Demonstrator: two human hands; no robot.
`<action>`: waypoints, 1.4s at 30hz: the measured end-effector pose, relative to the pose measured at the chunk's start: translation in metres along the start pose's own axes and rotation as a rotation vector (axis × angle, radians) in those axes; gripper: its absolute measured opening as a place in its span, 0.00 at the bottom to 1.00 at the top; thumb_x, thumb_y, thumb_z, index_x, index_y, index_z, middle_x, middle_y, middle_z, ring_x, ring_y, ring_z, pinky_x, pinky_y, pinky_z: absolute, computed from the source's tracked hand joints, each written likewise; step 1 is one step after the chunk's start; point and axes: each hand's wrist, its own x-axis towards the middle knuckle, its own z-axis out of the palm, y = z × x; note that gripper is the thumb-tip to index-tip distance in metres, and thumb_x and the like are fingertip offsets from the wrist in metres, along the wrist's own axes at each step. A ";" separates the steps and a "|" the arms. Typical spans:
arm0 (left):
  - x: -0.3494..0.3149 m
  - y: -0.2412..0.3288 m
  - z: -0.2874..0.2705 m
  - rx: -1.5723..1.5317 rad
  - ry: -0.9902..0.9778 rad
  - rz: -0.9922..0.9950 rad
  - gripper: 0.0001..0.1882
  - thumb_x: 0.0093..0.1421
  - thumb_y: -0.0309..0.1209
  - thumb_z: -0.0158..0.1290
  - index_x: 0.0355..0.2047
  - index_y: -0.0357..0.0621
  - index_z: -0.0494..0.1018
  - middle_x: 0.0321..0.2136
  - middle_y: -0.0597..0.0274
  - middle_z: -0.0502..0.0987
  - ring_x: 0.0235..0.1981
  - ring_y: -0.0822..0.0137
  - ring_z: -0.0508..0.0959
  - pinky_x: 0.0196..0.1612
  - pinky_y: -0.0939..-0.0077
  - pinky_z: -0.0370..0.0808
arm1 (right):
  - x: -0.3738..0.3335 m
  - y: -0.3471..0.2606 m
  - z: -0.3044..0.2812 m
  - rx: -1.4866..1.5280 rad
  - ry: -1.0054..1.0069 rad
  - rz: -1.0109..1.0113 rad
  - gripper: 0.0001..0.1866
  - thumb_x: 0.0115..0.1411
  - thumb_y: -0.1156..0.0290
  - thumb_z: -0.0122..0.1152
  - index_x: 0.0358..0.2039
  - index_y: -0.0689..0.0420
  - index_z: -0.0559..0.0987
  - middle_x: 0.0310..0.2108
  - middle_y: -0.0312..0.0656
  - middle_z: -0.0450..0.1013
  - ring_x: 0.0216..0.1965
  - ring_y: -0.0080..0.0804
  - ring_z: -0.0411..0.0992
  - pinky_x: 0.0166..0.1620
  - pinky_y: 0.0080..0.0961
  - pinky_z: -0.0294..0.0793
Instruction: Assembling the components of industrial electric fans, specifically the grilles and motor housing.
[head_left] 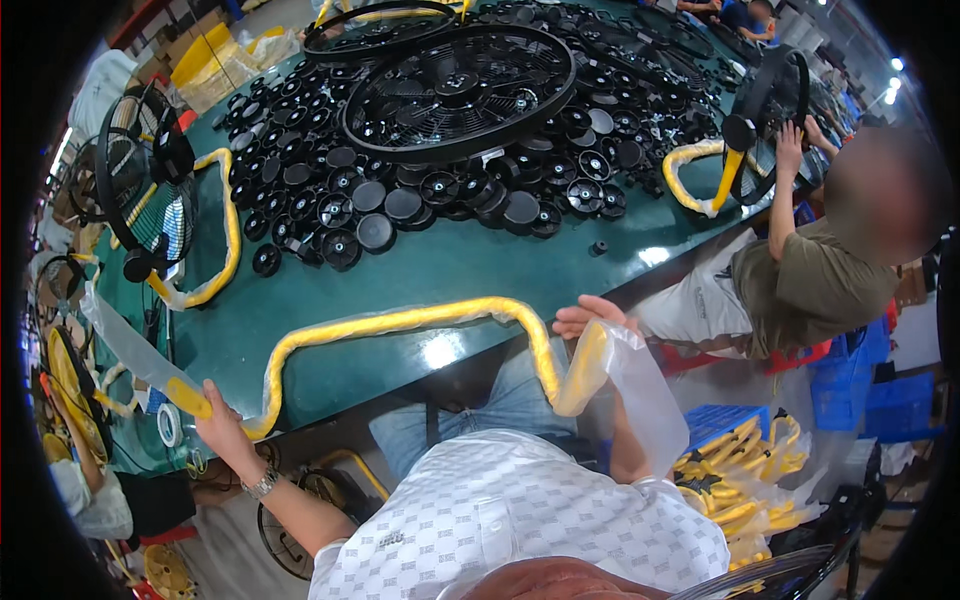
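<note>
Apparently we're mid-wrapping a yellow bent tube in clear plastic film, over the green tabletop, 6 o'clock. L hand pinches its 8 o'clock end; R hand (approx. 3 o'clock): fingers straight, nearly together. Next prob. needs R grip.

Looks like a yellow tube bent into a wide bracket, wrapped in a clear plastic sleeve running loose past both ends. Spans the desk's six o'clock edge, with legs toward seven and five o'clock.

Small dark lettering stands on the white patterned shirt, too unclear to read
</note>
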 end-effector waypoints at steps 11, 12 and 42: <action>-0.022 -0.001 0.012 -0.084 -0.063 -0.009 0.18 0.62 0.44 0.56 0.28 0.42 0.71 0.18 0.72 0.67 0.16 0.79 0.67 0.20 0.82 0.66 | 0.031 -0.004 0.032 -0.373 0.209 -0.173 0.32 0.67 0.49 0.49 0.58 0.65 0.65 0.26 0.38 0.69 0.21 0.21 0.64 0.24 0.15 0.63; -0.028 0.004 0.018 -0.139 -0.112 -0.003 0.18 0.62 0.45 0.56 0.30 0.40 0.72 0.19 0.72 0.68 0.17 0.78 0.67 0.21 0.82 0.68 | 0.049 -0.004 0.021 -0.487 0.315 -0.159 0.32 0.68 0.49 0.47 0.59 0.64 0.64 0.27 0.35 0.68 0.23 0.19 0.63 0.26 0.14 0.62; -0.054 -0.029 0.049 -0.107 -0.063 0.102 0.16 0.61 0.40 0.57 0.36 0.37 0.73 0.22 0.61 0.75 0.23 0.72 0.72 0.29 0.73 0.71 | 0.139 -0.022 0.025 -1.049 0.351 -0.467 0.22 0.69 0.67 0.46 0.59 0.65 0.63 0.33 0.37 0.71 0.29 0.23 0.66 0.33 0.21 0.68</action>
